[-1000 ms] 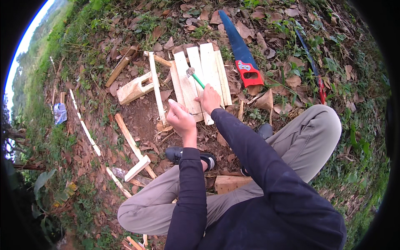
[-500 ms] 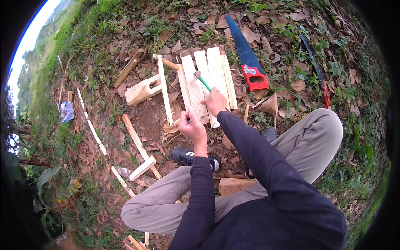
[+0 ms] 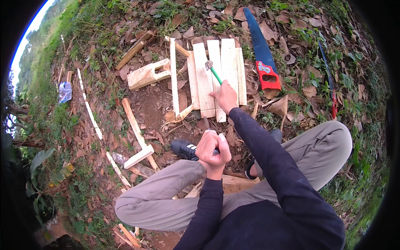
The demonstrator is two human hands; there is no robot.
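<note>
The right hand (image 3: pixel 225 96) is clenched around the green handle of a small hammer (image 3: pixel 213 72), gripping it at the low end so the metal head sits out over the pale boards. The head hovers at or just above the middle slat of a panel of wooden slats (image 3: pixel 216 77) laid side by side on the ground; whether it touches the wood cannot be told. Holding the handle far back would give the head the most swing over the slats.

The left hand (image 3: pixel 213 148) is drawn back toward the body and closed into a fist, well apart from the panel; something small and dark shows at its edge, but what it holds, if anything, cannot be told.

The person crouches with knees spread, a black shoe (image 3: pixel 184 149) planted just below the panel. Right of the slats lies a handsaw with a blue blade and red handle (image 3: pixel 263 62), near but not touching them. To the left sit a notched wooden block (image 3: pixel 146 74) and loose thin strips (image 3: pixel 134 121), scattered over dry leaves and bare soil. Nothing lies between the hammer and the slats.
</note>
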